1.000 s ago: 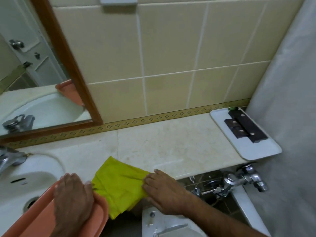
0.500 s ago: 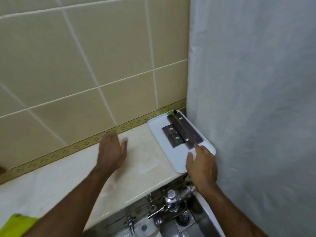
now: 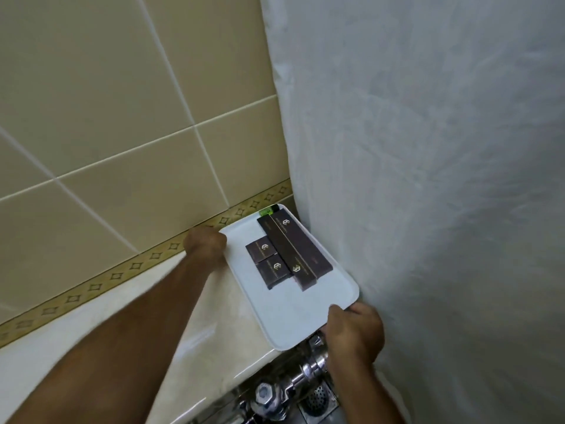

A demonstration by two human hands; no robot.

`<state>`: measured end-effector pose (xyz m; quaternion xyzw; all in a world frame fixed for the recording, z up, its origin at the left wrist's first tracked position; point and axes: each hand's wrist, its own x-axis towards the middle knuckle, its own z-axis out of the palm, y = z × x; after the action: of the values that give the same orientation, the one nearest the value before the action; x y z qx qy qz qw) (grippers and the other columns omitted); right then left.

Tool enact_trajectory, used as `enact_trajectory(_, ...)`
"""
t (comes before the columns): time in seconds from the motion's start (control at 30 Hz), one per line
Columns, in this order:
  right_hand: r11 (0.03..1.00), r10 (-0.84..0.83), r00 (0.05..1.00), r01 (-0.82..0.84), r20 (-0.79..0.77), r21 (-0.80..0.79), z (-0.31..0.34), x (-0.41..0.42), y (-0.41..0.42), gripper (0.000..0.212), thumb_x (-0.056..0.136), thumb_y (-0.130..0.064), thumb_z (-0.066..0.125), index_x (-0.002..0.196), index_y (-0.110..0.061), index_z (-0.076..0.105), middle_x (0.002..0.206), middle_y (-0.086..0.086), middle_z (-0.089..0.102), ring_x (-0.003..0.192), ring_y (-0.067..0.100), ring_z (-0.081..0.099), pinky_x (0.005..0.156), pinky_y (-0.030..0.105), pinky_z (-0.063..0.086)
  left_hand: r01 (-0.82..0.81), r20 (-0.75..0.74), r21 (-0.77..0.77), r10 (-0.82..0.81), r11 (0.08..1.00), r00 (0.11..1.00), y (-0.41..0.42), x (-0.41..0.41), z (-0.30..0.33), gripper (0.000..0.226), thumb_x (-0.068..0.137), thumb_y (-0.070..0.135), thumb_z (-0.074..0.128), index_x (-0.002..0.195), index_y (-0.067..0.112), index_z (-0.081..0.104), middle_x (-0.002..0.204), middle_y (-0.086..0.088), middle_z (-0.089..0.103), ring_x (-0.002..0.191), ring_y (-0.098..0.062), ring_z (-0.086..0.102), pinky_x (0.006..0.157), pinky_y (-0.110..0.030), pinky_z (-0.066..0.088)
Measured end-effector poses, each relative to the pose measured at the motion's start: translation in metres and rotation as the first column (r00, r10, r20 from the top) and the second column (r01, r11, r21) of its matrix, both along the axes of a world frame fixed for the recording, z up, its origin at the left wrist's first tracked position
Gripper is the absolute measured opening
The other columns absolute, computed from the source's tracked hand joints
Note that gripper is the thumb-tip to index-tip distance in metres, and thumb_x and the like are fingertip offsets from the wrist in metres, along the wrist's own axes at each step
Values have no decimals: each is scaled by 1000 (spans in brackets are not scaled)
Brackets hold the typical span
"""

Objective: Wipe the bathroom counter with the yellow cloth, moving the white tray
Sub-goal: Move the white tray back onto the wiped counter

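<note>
Your white tray [image 3: 298,310] is a flat rounded-corner rectangle at the right end of the cream counter [image 3: 211,313], its near corner overhanging the front edge. Your left hand [image 3: 205,243] grips its far-left edge, your right hand [image 3: 354,330] its near-right corner.

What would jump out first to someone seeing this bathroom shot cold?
The white tray at the counter's right end, carrying dark boxes. The left hand grips its far left edge, the right hand its near corner. A pale curtain fills the right side.
</note>
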<state>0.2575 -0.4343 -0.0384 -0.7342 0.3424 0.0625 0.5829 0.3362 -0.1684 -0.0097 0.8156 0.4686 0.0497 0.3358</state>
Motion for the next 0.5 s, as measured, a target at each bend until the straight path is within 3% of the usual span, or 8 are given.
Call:
enact_trajectory(0.1,999,43,997,-42,57,-25,22,11,-10,15,78,-9,73,64,-11,67,60,3,73,55,24,71,57,42,64,3,191,-99,16,995,981,9,-18,14,20,71,-2,58,84,-6,72,86,-28,69,82,-41,68,74,-47,56)
enact_trajectory(0.17,995,90,991,-86,97,-47,35,21,-17,18,76,-8,74,60,-9,66,60,5,72,58,28,71,62,48,64,15,276,-114,17,993,961,14,-44,26,11,66,3,62,72,1,72,68,-18,63,67,-30,62,64,-40,51)
enact_trajectory(0.33,965,257,960,-249,113,-83,52,28,-3,16,73,-5,75,59,-3,67,59,5,66,56,25,63,60,38,56,-79,277,-132,114,988,954,43,-134,42,13,61,15,68,62,2,68,60,-13,62,58,-29,60,57,-33,45)
enact_trajectory(0.5,835,542,834,-521,105,-177,55,18,68,21,74,-4,72,56,-8,63,60,6,63,63,29,62,63,38,53,-180,159,-133,200,975,967,85,-237,44,11,60,16,65,61,6,70,65,-16,67,59,-28,61,53,-32,44)
